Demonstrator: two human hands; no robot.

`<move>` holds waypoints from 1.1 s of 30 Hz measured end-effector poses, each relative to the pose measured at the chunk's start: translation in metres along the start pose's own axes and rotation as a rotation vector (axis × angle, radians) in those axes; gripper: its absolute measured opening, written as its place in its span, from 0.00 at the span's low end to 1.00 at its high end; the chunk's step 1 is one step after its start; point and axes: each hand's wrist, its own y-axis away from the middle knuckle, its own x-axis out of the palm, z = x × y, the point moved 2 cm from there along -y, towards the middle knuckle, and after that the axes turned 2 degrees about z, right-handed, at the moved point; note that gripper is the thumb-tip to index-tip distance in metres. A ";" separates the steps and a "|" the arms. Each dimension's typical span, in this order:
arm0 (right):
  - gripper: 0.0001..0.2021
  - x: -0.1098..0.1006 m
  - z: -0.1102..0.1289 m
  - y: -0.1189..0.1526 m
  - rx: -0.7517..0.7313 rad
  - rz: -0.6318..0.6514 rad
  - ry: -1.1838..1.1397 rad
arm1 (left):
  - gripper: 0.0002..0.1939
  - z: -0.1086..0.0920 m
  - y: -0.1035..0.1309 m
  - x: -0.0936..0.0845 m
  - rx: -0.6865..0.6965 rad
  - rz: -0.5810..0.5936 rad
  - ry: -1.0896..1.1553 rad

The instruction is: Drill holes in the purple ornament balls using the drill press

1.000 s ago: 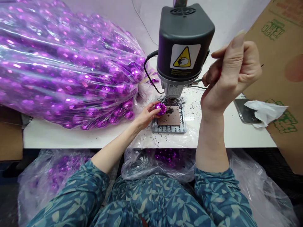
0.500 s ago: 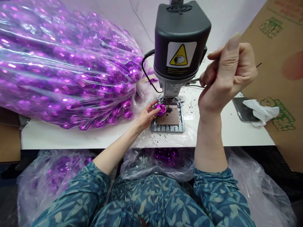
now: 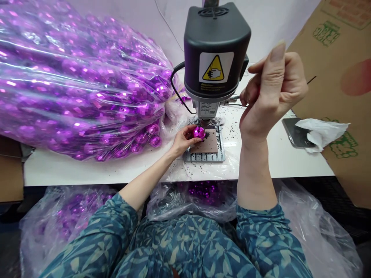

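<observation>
A faceted purple ball (image 3: pixel 199 133) is pinched between the thumb and fingers of a worker's left hand (image 3: pixel 185 139), held over the upper-left part of a brown board (image 3: pixel 211 145) on a slotted metal base (image 3: pixel 203 158). The right hand (image 3: pixel 274 88) curls beside a bench drill press (image 3: pixel 216 42); its grip, hidden, cannot be told. Dark shavings (image 3: pixel 228 133) speckle the white table (image 3: pixel 95 172). At left bulges a clear plastic bag (image 3: pixel 87 88) of purple balls; at right lies a smartphone (image 3: pixel 294 131).
</observation>
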 end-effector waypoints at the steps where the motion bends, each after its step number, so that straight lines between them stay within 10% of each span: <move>1: 0.30 0.000 0.001 0.000 -0.006 -0.001 -0.009 | 0.37 0.001 0.000 0.001 0.010 0.004 -0.013; 33: 0.24 0.000 0.002 0.001 -0.037 -0.001 0.001 | 0.31 0.021 0.011 0.023 0.277 0.059 -0.285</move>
